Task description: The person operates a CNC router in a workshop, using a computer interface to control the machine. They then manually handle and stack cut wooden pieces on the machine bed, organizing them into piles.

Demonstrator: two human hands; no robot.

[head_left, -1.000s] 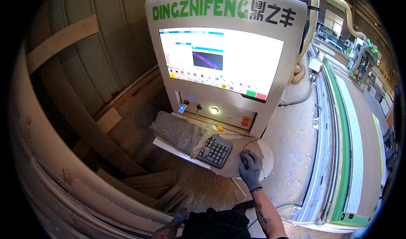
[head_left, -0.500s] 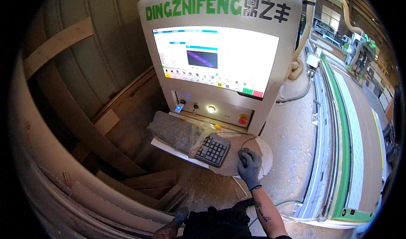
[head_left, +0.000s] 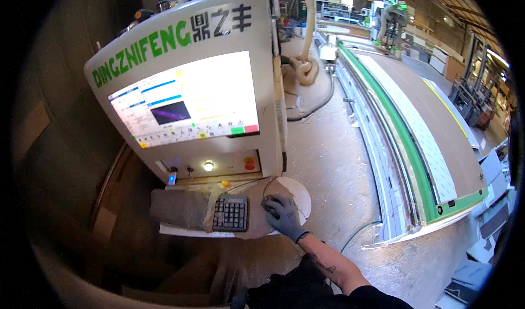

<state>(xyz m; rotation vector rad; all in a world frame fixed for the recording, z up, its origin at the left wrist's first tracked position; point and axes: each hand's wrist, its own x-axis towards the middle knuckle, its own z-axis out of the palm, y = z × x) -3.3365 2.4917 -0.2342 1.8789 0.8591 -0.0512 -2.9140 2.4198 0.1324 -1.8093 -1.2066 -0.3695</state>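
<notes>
Grey knit glove covers my right hand (head_left: 283, 215), which lies palm-down and loosely cupped over a small computer mouse (head_left: 269, 203) on the round white pad (head_left: 299, 195) at the right end of the console shelf. Of the mouse I see only a dark sliver at my fingertips, with its thin cable looping away toward the cabinet. I judge it light, rigid and smooth plastic, easy to slide, best held with thumb and outer fingers at its sides and the palm resting on its back; through the glove the buttons will feel dull. Whether my fingers actually press it I cannot tell. Just left of my hand sits the black number-pad end of a keyboard (head_left: 230, 213), the rest under a dusty plastic cover (head_left: 180, 208). Beyond stands the white control cabinet's bright screen (head_left: 188, 101). My left hand is out of view.
</notes>
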